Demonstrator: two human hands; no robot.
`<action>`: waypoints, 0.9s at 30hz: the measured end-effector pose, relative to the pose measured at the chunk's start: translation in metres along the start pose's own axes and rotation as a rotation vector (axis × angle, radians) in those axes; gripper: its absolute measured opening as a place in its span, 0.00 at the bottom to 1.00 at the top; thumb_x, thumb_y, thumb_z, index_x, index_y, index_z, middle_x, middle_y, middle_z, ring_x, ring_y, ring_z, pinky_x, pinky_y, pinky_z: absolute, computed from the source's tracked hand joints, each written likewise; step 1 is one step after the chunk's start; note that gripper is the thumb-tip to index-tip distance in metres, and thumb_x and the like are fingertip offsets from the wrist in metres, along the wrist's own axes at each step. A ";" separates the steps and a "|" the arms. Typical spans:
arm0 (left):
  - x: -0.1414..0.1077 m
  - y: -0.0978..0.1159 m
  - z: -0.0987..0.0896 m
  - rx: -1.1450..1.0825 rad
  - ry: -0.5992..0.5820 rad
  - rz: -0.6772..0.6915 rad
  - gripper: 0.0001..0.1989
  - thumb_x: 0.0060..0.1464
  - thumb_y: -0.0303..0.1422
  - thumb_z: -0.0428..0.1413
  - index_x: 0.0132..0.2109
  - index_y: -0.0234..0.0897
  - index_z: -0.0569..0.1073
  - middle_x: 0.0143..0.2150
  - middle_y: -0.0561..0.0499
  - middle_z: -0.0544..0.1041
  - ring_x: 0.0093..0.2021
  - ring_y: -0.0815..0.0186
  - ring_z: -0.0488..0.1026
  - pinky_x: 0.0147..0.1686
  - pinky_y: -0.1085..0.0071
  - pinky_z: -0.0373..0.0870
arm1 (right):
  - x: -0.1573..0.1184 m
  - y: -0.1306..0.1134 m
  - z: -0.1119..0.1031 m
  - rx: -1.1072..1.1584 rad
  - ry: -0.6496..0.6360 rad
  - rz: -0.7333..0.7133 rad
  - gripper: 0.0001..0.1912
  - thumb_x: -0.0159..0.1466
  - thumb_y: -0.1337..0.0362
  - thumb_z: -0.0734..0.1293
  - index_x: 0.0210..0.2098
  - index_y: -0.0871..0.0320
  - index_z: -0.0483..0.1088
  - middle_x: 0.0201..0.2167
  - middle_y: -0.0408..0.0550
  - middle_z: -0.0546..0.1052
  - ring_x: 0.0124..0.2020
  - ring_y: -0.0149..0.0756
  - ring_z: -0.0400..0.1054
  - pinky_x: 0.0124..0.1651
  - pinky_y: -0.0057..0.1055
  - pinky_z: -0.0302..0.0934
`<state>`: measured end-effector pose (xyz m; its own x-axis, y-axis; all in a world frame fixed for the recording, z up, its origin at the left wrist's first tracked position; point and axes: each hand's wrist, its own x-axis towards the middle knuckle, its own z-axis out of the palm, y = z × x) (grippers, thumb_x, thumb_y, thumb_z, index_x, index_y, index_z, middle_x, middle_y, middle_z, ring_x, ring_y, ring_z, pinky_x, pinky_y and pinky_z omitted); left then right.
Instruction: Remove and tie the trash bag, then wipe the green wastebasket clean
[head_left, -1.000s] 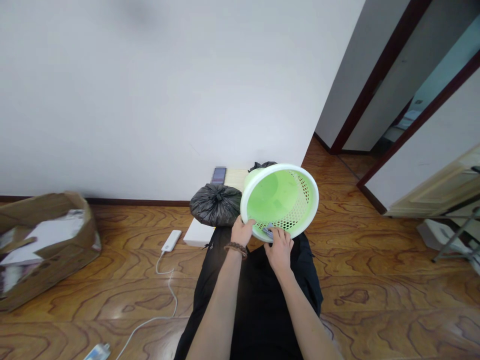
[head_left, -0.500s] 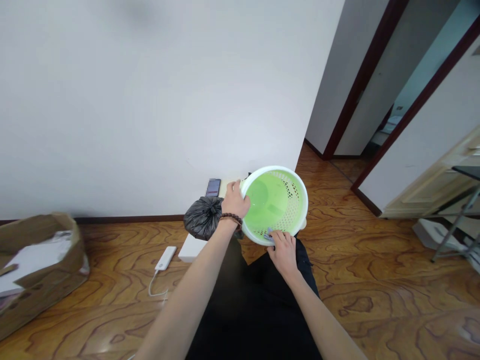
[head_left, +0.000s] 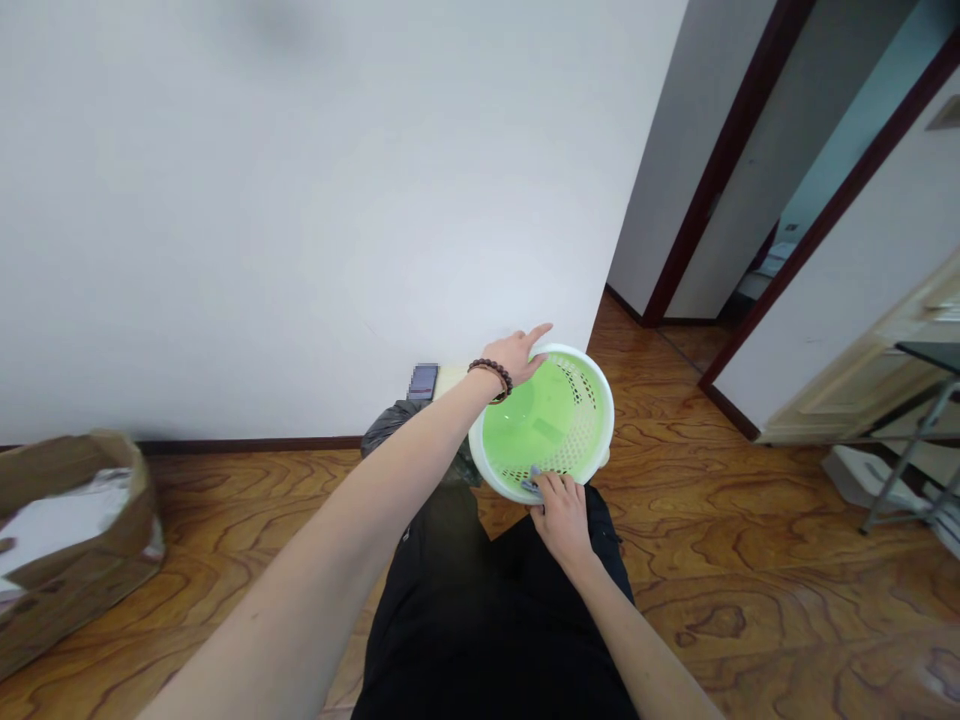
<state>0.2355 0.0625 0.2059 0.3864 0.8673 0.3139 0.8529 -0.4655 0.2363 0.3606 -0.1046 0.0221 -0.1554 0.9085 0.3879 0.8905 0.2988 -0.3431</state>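
In the head view, the pale green plastic basket is held over the knees of the black trousers, in front of the white wall. Its round mouth faces up toward the camera; the long axis slants from the mouth down toward the wall, with the base showing deep inside, left of centre. The right hand is closed over the near part of the smooth white rim, fingertips bent inward, beside a small greyish piece too small to identify. The left hand reaches to the basket's far edge, index finger straight, thumb spread well away from it and over the opening; whether it grips the rim cannot be told, its other fingers being hard to make out. A beaded bracelet circles its wrist.

Round holes pierce the basket's side wall; its outer side is mostly hidden. Left of the basket, the forearm covers most of a crinkled black plastic bag, with a pixelated smartphone just beyond. Farther left, a cardboard box holding white paper is cut off by the picture's edge. Right of the basket spreads swirl-grained wood flooring.
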 end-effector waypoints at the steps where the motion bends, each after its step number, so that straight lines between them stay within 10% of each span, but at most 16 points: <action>1: 0.001 0.000 0.001 -0.012 -0.017 0.006 0.28 0.57 0.46 0.44 0.63 0.48 0.55 0.48 0.45 0.69 0.45 0.56 0.69 0.47 0.64 0.60 | 0.000 0.000 0.000 -0.001 -0.005 -0.003 0.19 0.56 0.70 0.62 0.47 0.54 0.66 0.45 0.49 0.69 0.46 0.42 0.57 0.48 0.38 0.50; 12: -0.008 -0.003 0.030 -0.090 -0.035 0.016 0.27 0.57 0.47 0.43 0.62 0.46 0.60 0.42 0.45 0.76 0.43 0.57 0.72 0.45 0.66 0.61 | -0.012 0.019 0.018 -0.002 -0.022 0.020 0.13 0.62 0.62 0.60 0.46 0.56 0.66 0.44 0.52 0.68 0.43 0.40 0.60 0.44 0.37 0.55; 27: -0.015 -0.011 0.008 -0.201 -0.054 0.083 0.25 0.56 0.46 0.46 0.60 0.47 0.62 0.52 0.49 0.72 0.49 0.60 0.70 0.50 0.68 0.60 | 0.003 0.034 -0.016 -0.048 -0.139 -0.156 0.16 0.62 0.59 0.62 0.50 0.47 0.67 0.47 0.47 0.70 0.48 0.40 0.59 0.49 0.37 0.51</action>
<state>0.2234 0.0556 0.1910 0.4749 0.8304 0.2913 0.7323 -0.5565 0.3925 0.3972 -0.0959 0.0250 -0.3479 0.8847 0.3103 0.8698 0.4281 -0.2454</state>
